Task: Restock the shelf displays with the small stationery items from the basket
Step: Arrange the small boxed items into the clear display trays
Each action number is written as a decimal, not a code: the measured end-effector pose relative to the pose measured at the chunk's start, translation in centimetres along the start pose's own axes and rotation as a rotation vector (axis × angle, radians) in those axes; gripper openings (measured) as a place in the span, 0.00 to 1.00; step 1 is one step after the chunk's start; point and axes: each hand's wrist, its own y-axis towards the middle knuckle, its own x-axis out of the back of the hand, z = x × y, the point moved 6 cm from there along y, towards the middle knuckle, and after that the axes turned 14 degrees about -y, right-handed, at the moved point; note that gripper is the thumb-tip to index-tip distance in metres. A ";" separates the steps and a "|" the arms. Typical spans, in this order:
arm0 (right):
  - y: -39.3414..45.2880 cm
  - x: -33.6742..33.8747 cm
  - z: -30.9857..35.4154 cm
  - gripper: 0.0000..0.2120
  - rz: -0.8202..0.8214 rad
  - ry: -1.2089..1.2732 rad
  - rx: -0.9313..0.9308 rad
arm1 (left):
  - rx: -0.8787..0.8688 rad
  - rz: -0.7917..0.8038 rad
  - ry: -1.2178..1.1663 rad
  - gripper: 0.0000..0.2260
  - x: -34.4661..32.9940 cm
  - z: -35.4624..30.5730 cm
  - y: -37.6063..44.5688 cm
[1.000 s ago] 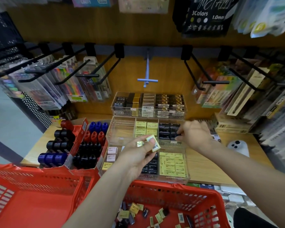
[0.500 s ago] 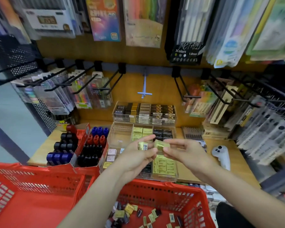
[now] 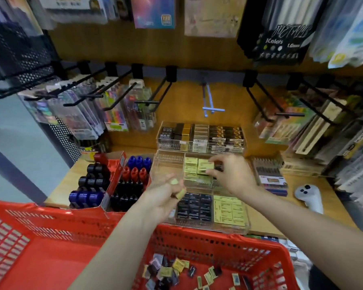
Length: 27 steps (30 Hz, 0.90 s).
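A red basket (image 3: 197,240) sits at the shelf's front edge, with several small yellow and black stationery boxes (image 3: 172,268) loose on its bottom. My left hand (image 3: 162,197) hovers over the clear divided tray (image 3: 168,162) and grips small yellow boxes (image 3: 177,188). My right hand (image 3: 228,172) reaches into the tray's back middle compartment and pinches a yellow box (image 3: 206,166) against the stacked yellow boxes (image 3: 190,165) there. Black boxes (image 3: 194,206) and more yellow boxes (image 3: 228,210) fill the tray's front compartments.
A second clear tray (image 3: 201,139) of dark boxes stands behind. Red cartons of black, blue and red markers (image 3: 105,181) sit at the left. A white controller (image 3: 309,195) lies at the right. Black hooks (image 3: 157,91) with hanging pen packs jut out above the shelf.
My right hand took a yellow box from my left hand and carried it forward into the tray's back compartment. My left hand stayed over the tray.
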 end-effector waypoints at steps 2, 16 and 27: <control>1.7 -1.9 1.5 0.17 0.027 -0.074 -0.011 | -0.104 -0.080 0.125 0.18 1.3 -0.4 0.9; 4.5 -7.1 3.2 0.20 0.179 -0.248 -0.094 | -0.085 -0.211 -0.054 0.11 2.7 -0.7 1.4; 0.1 -1.4 3.3 0.23 0.096 0.433 0.375 | -0.121 -0.118 0.025 0.12 0.3 -1.1 2.3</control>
